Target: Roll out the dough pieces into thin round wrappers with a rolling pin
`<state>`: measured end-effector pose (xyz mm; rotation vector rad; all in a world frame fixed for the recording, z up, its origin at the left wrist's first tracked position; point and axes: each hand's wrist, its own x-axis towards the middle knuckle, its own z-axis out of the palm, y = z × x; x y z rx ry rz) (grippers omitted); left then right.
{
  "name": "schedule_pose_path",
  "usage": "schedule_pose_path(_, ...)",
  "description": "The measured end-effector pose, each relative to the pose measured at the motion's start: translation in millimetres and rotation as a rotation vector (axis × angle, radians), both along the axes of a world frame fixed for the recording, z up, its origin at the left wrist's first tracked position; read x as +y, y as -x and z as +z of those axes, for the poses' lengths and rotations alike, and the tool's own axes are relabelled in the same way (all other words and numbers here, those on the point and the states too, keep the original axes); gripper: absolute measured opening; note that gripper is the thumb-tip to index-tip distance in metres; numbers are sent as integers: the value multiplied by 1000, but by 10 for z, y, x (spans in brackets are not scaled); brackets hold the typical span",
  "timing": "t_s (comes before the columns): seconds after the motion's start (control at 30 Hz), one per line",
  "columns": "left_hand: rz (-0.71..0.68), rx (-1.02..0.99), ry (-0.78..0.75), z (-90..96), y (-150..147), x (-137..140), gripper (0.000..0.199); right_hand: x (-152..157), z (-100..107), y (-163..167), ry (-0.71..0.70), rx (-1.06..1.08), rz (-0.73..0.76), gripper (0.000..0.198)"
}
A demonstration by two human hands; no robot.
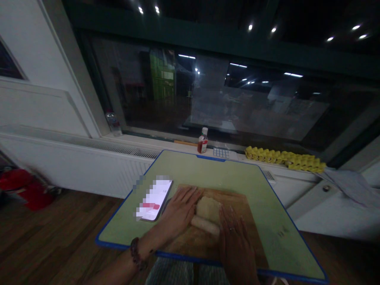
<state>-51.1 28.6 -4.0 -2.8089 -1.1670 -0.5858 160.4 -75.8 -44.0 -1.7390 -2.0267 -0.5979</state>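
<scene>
A pale, flattened piece of dough point(208, 208) lies on a wooden cutting board point(190, 247). Against its near edge rests a light wooden rolling pin point(205, 225), running crosswise between my hands. My left hand point(181, 206) lies palm down with fingers stretched out, over the pin's left end. On the other end my right hand point(234, 233) rests flat, fingers extended forward, wearing a ring. Both palms hide the pin's ends. Left of the board, a phone with a lit screen point(157, 200) lies on the table.
The green table point(276, 233) has a blue edge and stands against a windowsill. On the sill are a sauce bottle point(203, 141), yellow egg cartons point(282, 158) and a clear plastic bottle point(113, 123). A radiator point(89, 166) runs along the wall; something red point(28, 188) stands on the floor at left.
</scene>
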Motion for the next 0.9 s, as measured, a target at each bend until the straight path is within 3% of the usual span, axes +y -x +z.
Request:
schedule_pose_path(0.2, 88, 36, -20, 15, -116, 159, 47, 290, 170, -119, 141, 41, -19, 46)
schedule_pose_path(0.37, 135, 103, 84, 41, -268, 432, 48, 624, 362, -227, 301, -108, -3, 45)
schedule_pose_path(0.57, 225, 49, 144, 66, -387, 781, 50, 933, 530, -278, 343, -191, -38, 45)
schedule_pose_path(0.73, 228, -1, 105, 156, -511, 1067, 36, 1174, 628, -310, 388, -156, -59, 39)
schedule_pose_path(0.9, 200, -6, 99, 180, -542, 1080, 29, 1204, 622, -318, 410, -205, -16, 37)
